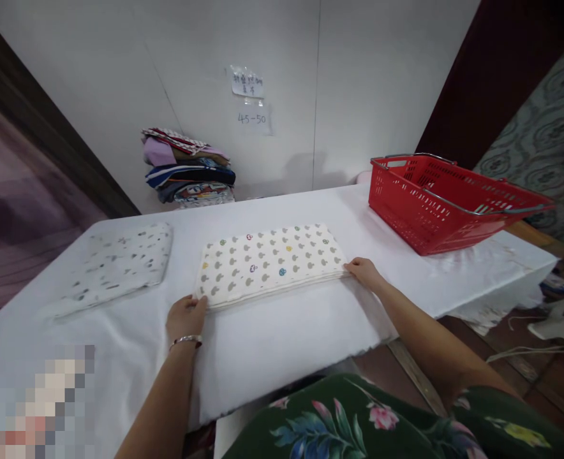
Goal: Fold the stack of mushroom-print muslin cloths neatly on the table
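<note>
2 hands: L hand (185, 317), R hand (364, 271) touch folded cloth (267, 261); note (254, 118) "45-50".

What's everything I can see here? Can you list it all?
Folded printed cloth: one, cream with grey shapes, table centre.
Second folded cloth: one, white with grey specks, table left.
Fabric stack: one, mixed colours, back by the wall.
Basket: one, red, table right.
Table cover: one, white, over the table.
Paper notes: two, white, on the wall.
Bracelet: one, silvery, left wrist.
Left hand: one, at the printed cloth's near left corner.
Right hand: one, at its near right corner.
</note>
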Motion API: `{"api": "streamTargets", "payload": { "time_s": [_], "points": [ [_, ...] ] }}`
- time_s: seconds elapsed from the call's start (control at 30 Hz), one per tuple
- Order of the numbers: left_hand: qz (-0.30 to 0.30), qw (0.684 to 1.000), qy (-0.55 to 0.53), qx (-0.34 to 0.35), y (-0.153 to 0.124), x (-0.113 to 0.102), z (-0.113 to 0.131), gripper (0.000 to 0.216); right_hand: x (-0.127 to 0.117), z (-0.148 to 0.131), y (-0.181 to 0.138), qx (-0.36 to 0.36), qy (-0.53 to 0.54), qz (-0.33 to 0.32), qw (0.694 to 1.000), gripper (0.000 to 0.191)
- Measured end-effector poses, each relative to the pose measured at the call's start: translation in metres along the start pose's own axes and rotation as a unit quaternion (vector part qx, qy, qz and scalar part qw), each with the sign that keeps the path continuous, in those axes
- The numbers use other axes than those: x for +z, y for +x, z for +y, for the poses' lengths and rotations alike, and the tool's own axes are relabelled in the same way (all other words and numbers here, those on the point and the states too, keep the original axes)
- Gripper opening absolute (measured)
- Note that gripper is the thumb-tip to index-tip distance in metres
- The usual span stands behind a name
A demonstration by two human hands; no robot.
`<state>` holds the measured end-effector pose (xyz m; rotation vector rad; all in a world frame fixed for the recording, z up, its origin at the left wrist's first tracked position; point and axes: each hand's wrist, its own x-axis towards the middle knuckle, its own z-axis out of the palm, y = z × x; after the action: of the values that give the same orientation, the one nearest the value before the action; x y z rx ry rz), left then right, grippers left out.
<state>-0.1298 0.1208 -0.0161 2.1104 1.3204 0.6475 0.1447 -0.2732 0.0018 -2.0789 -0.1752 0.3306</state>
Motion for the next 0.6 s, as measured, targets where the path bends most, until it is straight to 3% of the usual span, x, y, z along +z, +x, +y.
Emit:
{"api": "streamTargets", "payload": {
  "time_s": [0.17, 0.3, 0.6],
  "points": [
    [-0.002, 0.999, -0.018, -0.036, 0.0, -0.005, 0.004, 0.026, -0.001, -0.006, 0.004, 0.016, -0.012, -0.022, 1.0, 0.026],
    [-0.021, 0.999, 0.026, -0.029, 0.001, -0.005, 0.005, 0.024, -0.001, -0.001, 0.003, 0.033, -0.07, -0.032, 0.996, 0.023],
    [-0.014, 0.993, 0.117, -0.014, -0.004, -0.007, 0.014, 0.039, 0.001, -0.002, 0.003, -0.013, -0.17, -0.005, 0.985, 0.017]
  ]
}}
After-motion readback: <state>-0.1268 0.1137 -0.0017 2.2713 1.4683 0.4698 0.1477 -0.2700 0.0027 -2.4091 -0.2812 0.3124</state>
